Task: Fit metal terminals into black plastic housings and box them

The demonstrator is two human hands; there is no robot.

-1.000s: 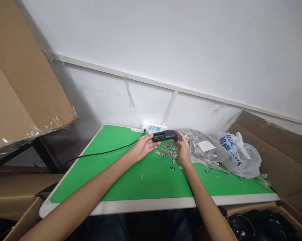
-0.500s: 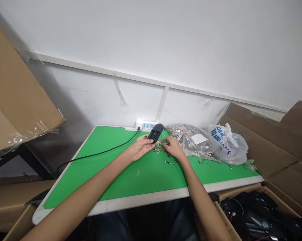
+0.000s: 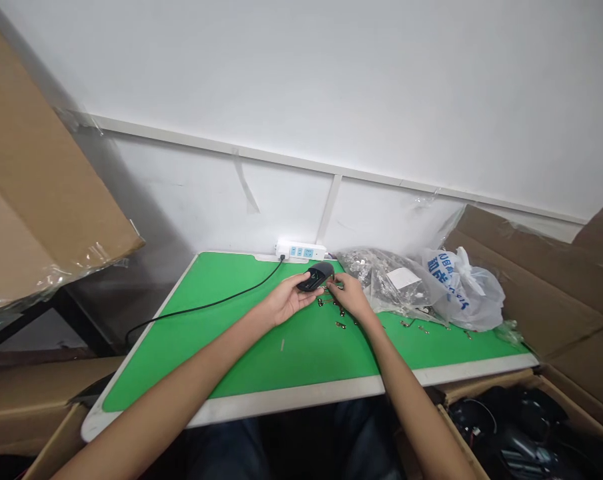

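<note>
My left hand (image 3: pixel 287 301) cups a black computer mouse (image 3: pixel 315 276) above the green mat (image 3: pixel 231 333), fingers curled under it. My right hand (image 3: pixel 350 296) is beside the mouse's right edge, fingers pinched at a small metal part that I cannot make out clearly. Several small metal pieces (image 3: pixel 337 313) lie scattered on the mat just below both hands.
A white power strip (image 3: pixel 301 252) sits at the mat's back edge with a black cable (image 3: pixel 206 305) running left. Clear bags of metal parts (image 3: pixel 386 280) and a white-blue plastic bag (image 3: pixel 464 290) lie at right. Cardboard boxes (image 3: pixel 41 200) flank the table; black items (image 3: pixel 511 433) fill the lower-right box.
The mouse has been turned and lowered toward the mat. My right hand moved from its end to its side, pinching at a small part. The camera view shifted slightly.
</note>
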